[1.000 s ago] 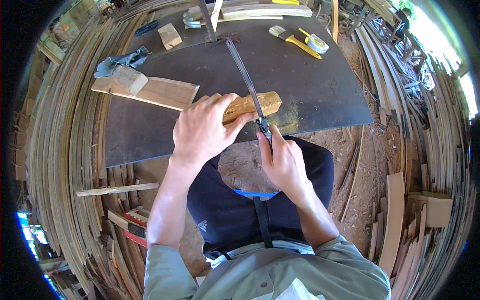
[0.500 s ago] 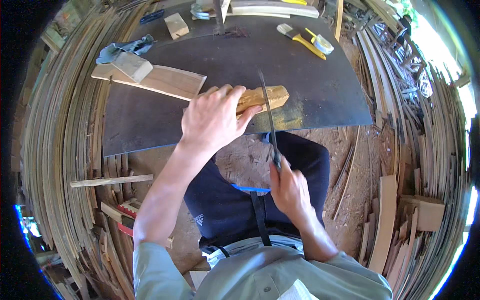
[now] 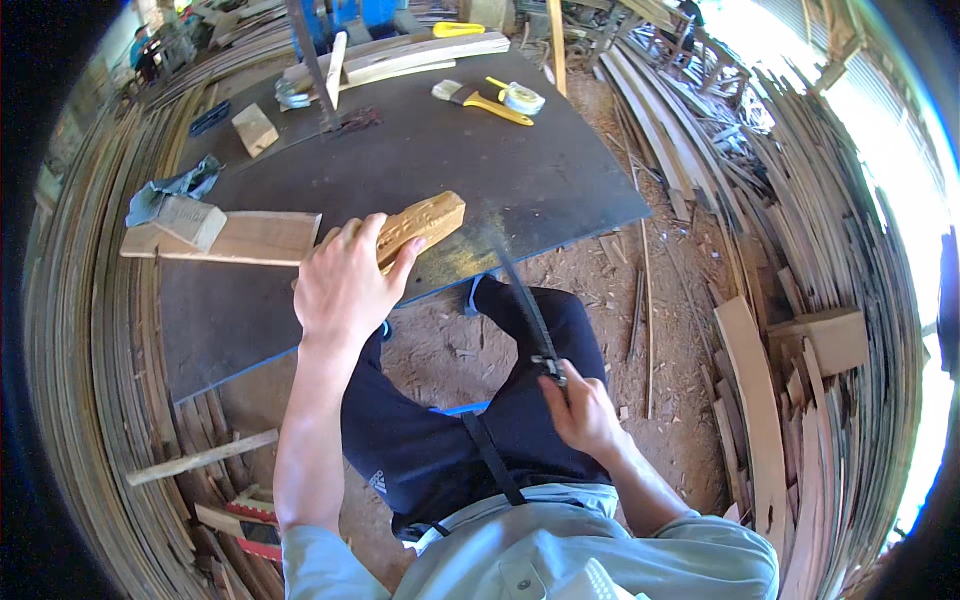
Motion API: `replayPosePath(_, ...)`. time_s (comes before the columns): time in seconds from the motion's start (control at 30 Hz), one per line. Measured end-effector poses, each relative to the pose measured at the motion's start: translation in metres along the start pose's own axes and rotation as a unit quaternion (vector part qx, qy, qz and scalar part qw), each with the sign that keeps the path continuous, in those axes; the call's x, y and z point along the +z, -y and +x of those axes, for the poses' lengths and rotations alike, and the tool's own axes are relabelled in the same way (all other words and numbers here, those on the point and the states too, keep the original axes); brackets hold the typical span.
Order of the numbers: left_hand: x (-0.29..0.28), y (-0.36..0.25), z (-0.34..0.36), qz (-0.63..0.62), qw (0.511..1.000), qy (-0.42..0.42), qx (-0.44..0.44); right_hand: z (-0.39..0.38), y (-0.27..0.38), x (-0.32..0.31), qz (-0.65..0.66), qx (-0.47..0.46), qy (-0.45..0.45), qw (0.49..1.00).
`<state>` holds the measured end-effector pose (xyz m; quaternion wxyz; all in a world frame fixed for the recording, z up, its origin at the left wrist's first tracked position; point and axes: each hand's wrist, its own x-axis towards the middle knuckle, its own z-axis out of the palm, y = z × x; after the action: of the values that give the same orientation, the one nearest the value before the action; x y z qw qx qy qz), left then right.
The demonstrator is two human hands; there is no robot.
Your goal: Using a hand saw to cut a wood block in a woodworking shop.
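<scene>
My right hand (image 3: 583,412) sits nearest me, over my dark trousers, fingers wrapped tight round the handle of a thin-bladed saw with a dark metal blade (image 3: 522,302). The blade runs up and away from my fist towards the near edge of the dark flat sheet table (image 3: 520,180), just right of the block. My left hand (image 3: 345,285) lies farther out, fingers spread and pressed down on a short tan wooden block (image 3: 425,220) that rests at that near edge. Left of it lies a pale flat board (image 3: 255,238) with a small wooden offcut (image 3: 188,222) on its end. At the far edge lie a yellow-handled brush (image 3: 480,100) and long pale planks (image 3: 420,52).
</scene>
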<state>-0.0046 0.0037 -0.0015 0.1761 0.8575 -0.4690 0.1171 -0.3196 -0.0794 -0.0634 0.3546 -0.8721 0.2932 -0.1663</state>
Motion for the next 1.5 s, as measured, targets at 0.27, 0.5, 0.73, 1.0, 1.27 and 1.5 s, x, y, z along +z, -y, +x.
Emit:
replayPosePath(0.27, -0.002, 0.002, -0.001, -0.025, 1.000, -0.008, 0.005, 0.030, 0.025, 0.018, 0.001, -0.104, 0.055, 0.993)
replayPosePath(0.5, -0.003, 0.002, 0.001, -0.026, 0.997, 0.025, -0.063, 0.041, 0.030, 0.020, 0.008, -0.088, 0.032, 0.996)
replayPosePath(0.73, -0.003, -0.001, 0.001, -0.022, 0.999, -0.014, -0.042, 0.056, 0.033, 0.004, 0.001, -0.105, 0.045, 0.993)
replayPosePath(1.0, -0.011, -0.007, -0.007, -0.020, 0.997, 0.036, -0.064, 0.064, 0.011, 0.012, 0.038, -0.146, 0.082, 0.985)
replayPosePath(1.27, -0.011, -0.008, -0.003, -0.060, 0.997, 0.004, -0.049, 0.083, 0.006, 0.003, 0.033, -0.102, -0.014, 0.994)
replayPosePath(1.5, -0.005, -0.004, -0.003, -0.036, 0.997, 0.035, -0.062, 0.111, 0.021, 0.028, -0.009, -0.118, -0.015, 0.993)
